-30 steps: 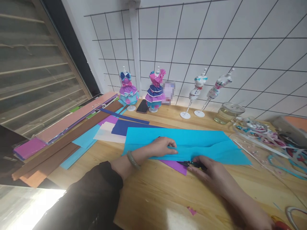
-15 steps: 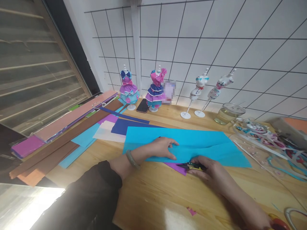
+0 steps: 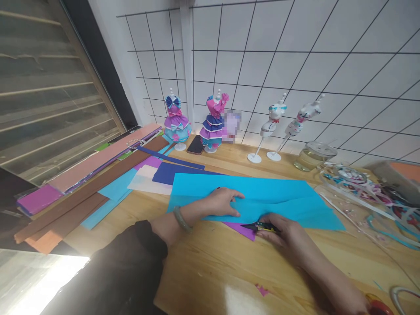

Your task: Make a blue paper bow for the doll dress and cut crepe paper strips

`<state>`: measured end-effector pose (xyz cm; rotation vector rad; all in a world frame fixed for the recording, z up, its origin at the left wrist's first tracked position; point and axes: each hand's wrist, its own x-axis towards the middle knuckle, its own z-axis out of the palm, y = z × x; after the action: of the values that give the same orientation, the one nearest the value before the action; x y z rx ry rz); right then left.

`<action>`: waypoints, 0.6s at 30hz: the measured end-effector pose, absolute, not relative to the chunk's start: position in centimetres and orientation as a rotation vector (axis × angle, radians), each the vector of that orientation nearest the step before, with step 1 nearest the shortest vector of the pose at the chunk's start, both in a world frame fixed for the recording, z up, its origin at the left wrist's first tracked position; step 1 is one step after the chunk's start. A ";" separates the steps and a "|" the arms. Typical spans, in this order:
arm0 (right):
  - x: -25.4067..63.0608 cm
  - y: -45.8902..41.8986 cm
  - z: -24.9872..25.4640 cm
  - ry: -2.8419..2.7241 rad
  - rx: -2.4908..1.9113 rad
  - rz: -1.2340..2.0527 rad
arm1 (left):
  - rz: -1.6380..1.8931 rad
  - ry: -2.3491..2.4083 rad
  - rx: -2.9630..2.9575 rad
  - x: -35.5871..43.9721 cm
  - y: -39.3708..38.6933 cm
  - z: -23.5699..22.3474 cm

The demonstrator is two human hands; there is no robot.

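Note:
A bright blue sheet [image 3: 275, 188], thin and crepe-like, lies spread on the wooden table [image 3: 203, 271] with a fold line along it. Resting on its left part is my left hand [image 3: 225, 202], fingers apart and pressing lightly on the surface. My right hand [image 3: 280, 229] is closed around dark thread snips [image 3: 259, 226], their pointed blades aimed left at the sheet's near edge. From under that edge sticks out a purple piece [image 3: 242, 231]. The grip on the snips' handles is partly hidden by my fingers.
Behind stand two dressed mini mannequins [image 3: 177, 120] and two mostly white ones [image 3: 274, 120], with a phone [image 3: 195, 144] and a glass jar [image 3: 313, 156]. Coloured sheets [image 3: 95, 175] are piled left, ribbons [image 3: 367, 188] lie right. A pink scrap [image 3: 261, 289] lies in front.
The blue sheet has flattened and its near edge lies smoother. My left thumb and fingers have spread apart. The snips stay in my right hand, having tilted slightly and back.

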<state>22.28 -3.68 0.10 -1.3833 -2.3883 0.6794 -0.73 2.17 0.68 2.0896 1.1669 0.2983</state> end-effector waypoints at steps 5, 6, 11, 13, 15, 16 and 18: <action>22.2 -3.7 0.3 -2.386 -1.380 0.680 | 0.305 1.189 2.094 -0.6 2.1 0.9; 22.2 -3.8 0.3 -2.385 -1.380 0.676 | 0.304 1.188 2.094 -0.6 2.1 0.9; 22.1 -3.9 0.3 -2.376 -1.396 0.643 | 0.305 1.182 2.110 -0.6 2.2 0.6; 22.1 -3.9 0.3 -2.374 -1.394 0.636 | 0.306 1.179 2.119 -0.7 2.3 0.5; 22.1 -3.9 0.3 -2.379 -1.387 0.637 | 0.304 1.173 2.123 -0.7 2.3 0.5; 22.0 -3.9 0.4 -2.385 -1.386 0.639 | 0.301 1.171 2.124 -0.7 2.3 0.6; 22.0 -4.0 0.5 -2.398 -1.391 0.645 | 0.296 1.173 2.126 -0.7 2.2 0.7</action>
<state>21.96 -3.97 0.52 -1.3910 -2.3984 0.6448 -0.67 2.25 0.68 2.1264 1.1730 0.2958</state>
